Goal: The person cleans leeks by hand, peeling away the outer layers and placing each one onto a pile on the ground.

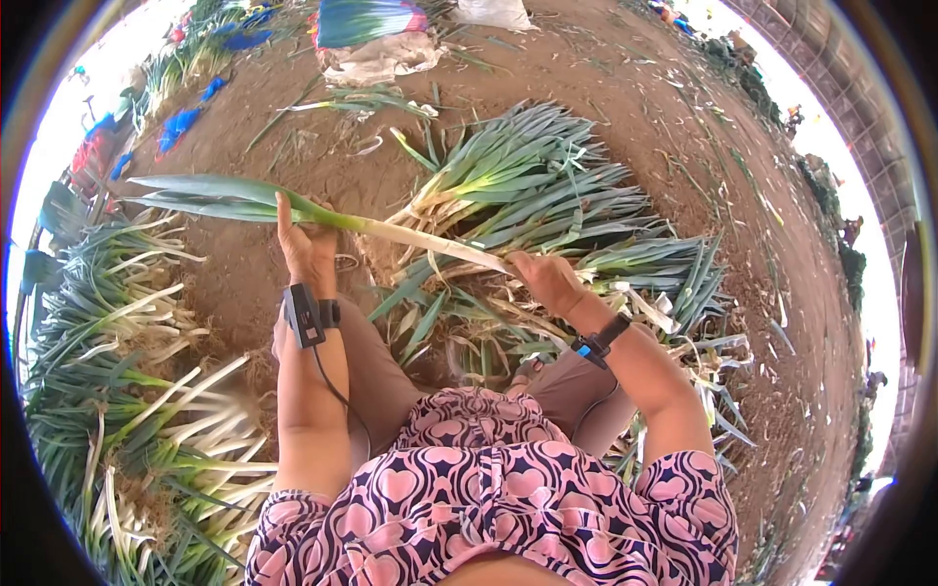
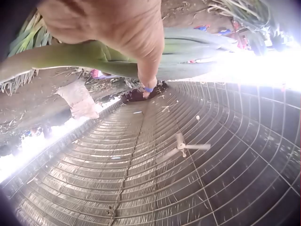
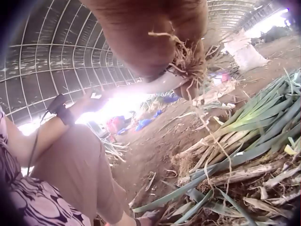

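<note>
The right hand (image 1: 547, 283) grips a leek (image 1: 420, 237) by its root end, wiry roots poking out, while the left hand (image 1: 311, 252) grasps the green part. The leek stretches between them, smooth pale shaft running into flat leaves. This looks like trimming or cleaning; the next move likely calls for a steady left hold. Far right lies a leafy heap (image 1: 547, 161), left a paler-stemmed spread (image 1: 127, 342), both on bare soil (image 1: 791, 322)
</note>
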Demonstrator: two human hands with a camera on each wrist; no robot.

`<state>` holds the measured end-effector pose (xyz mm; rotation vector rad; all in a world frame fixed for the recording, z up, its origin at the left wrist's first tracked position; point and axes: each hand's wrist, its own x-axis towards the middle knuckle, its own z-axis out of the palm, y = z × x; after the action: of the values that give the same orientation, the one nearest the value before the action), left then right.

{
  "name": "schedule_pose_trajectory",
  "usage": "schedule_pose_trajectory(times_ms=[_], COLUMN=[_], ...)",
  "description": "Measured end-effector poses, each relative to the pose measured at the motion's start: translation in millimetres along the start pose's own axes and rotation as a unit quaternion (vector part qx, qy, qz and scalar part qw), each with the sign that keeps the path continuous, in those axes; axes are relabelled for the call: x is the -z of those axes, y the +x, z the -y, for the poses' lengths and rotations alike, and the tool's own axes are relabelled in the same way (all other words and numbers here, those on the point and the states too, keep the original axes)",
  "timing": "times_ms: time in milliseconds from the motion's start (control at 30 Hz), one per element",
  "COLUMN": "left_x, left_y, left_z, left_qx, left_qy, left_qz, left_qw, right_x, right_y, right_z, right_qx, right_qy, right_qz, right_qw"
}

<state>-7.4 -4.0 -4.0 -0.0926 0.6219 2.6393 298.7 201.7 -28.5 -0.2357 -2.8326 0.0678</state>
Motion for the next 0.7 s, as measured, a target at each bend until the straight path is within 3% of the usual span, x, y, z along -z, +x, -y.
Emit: schedule_pose_trajectory(times_ms=[200,300,433,533,567,600,633,667,700], left_x=[-3,1,-4,-15,-17,-16,-15,-12,-9], left_y=[-4,-2,-6,-17,-20,-20,-19,-17,-15], left_z=[-1,-3,-6,-1,0,2,4,3,0], left_qx=[0.006,0.014,0.006,0.013,0.015,0.020,0.026,0.032,0.031], left_qy=[0.003,-0.009,-0.032,-0.050,-0.053,-0.062,-0.072,-0.080,-0.086], left_qz=[-0.054,-0.023,0.055,0.104,0.118,0.119,0.120,0.122,0.121], left_qw=[0.999,1.000,0.998,0.993,0.992,0.991,0.990,0.989,0.989], right_x=[-11,-19,-15,-36,-33,-25,-24,-20,-15], right_y=[-2,3,9,6,6,7,-17,-40,-62], right_z=[-2,-6,-12,-59,-73,-81,-93,-107,-121], right_qx=[-0.016,-0.147,-0.341,-0.405,-0.493,-0.545,-0.447,-0.426,-0.401], right_qy=[-0.062,0.027,0.221,0.179,0.374,0.543,0.323,0.182,0.025], right_qz=[0.034,0.031,-0.080,-0.263,-0.337,-0.385,-0.385,-0.344,-0.313], right_qw=[0.997,0.988,0.910,0.857,0.710,0.510,0.740,0.817,0.861])
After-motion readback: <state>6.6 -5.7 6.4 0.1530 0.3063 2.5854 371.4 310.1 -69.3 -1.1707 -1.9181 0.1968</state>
